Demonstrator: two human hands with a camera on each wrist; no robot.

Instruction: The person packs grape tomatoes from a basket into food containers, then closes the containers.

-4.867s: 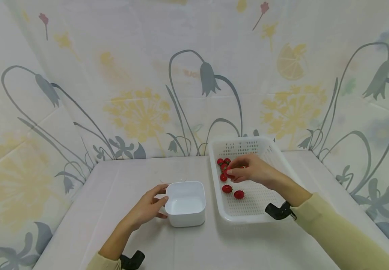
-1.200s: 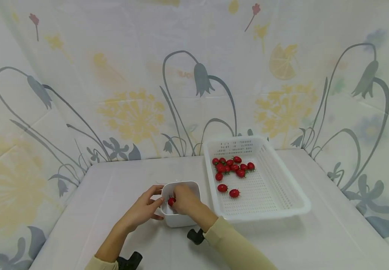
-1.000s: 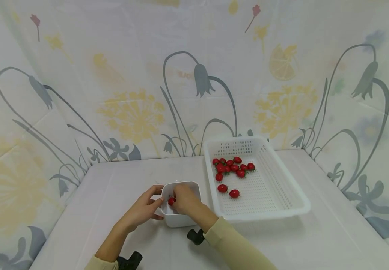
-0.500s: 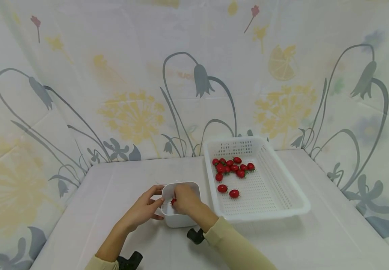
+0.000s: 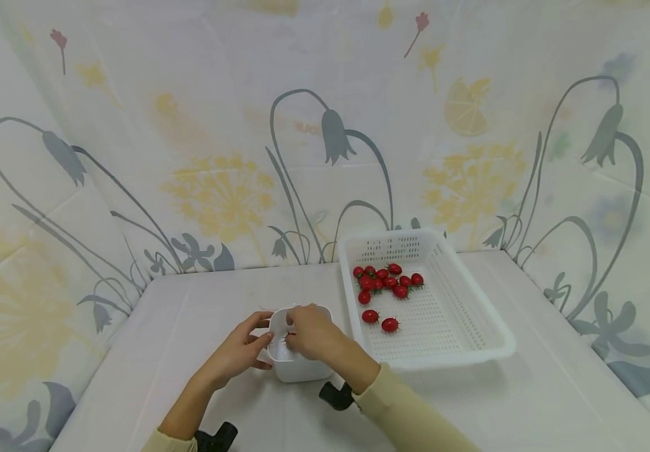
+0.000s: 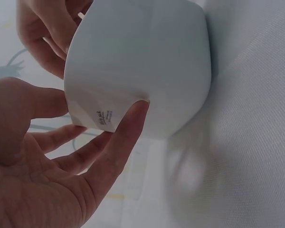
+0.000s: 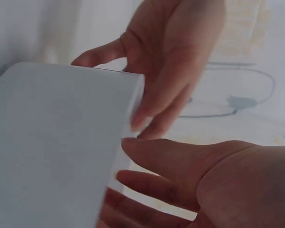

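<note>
The small white square tub (image 5: 297, 351) stands upright on the worktop (image 5: 218, 314), mouth up, at about 9 o'clock of the white perforated basket (image 5: 472, 342) and just beside it. It is near-square, so it shows no clear long axis; one flat side faces the person.

The left hand (image 5: 241, 351) comes in from 7 o'clock, forearm slanted up toward the tub, thumb at the rim's far-left corner and fingers against the left wall — its grip is on the tub. The right hand (image 5: 312, 331) reaches across from 5 o'clock, wrist bent down over the mouth, fingers dipped inside. A sliver of red cherry tomato (image 5: 287, 338) shows at its fingertips; whether that grip is pinching the tomato or has let it go, I cannot tell.

The head view alone shows the basket with its loose cherry tomatoes (image 5: 384, 282), clustered at its far-left end with two nearer. The left wrist view shows what the head view hides — a small printed mark on the tub's (image 6: 142, 66) outer wall, and the left hand's (image 6: 52, 175) finger laid straight against that wall. The right wrist view gives the tub's (image 7: 52, 142) flat side close up with the left hand's (image 7: 175, 71) fingers at its corner and the right hand (image 7: 218, 180) in the foreground, but not the inside.
</note>
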